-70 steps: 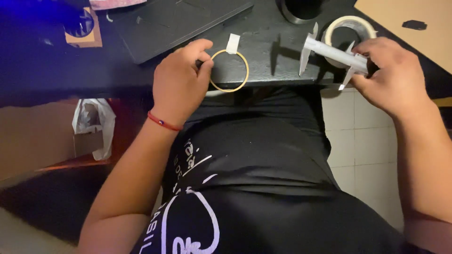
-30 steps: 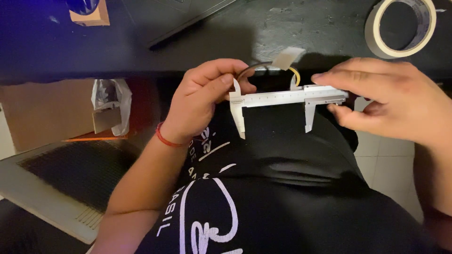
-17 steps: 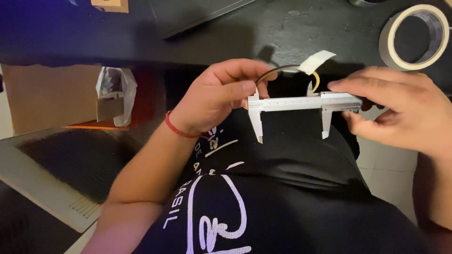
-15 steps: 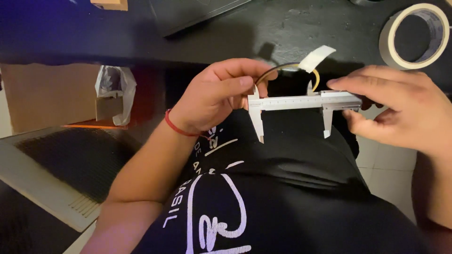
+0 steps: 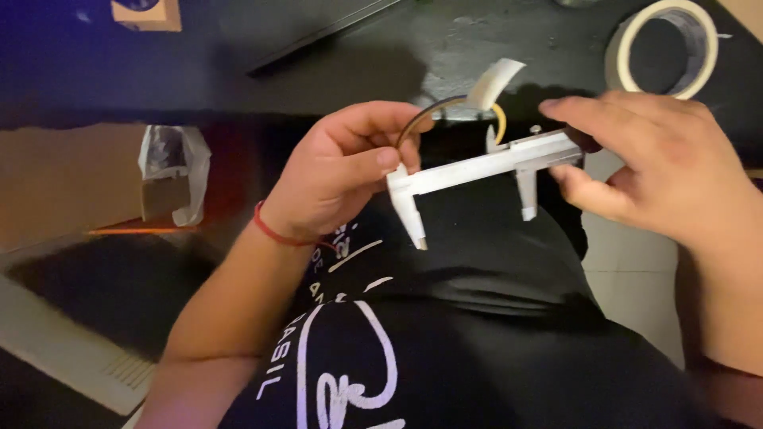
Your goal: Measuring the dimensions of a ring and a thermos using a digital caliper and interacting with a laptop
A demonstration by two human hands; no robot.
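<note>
My left hand pinches a thin yellow ring with a white paper tag on its top, holding it in front of my chest. A white plastic caliper lies across the ring, its two jaws pointing down and set apart. My right hand grips the caliper's sliding end, thumb under it and fingers over it. The left thumb touches the caliper's fixed-jaw end. The ring's lower part is hidden behind the caliper and my fingers.
A roll of pale masking tape lies on the dark table at the upper right. A black flat panel rests at the table's far side. A cardboard box with a plastic bag stands on the floor at the left.
Both hands lifted the ring and the caliper off the table and brought them together at my chest. The caliper now tilts, right end higher, with its jaws spread wider.
</note>
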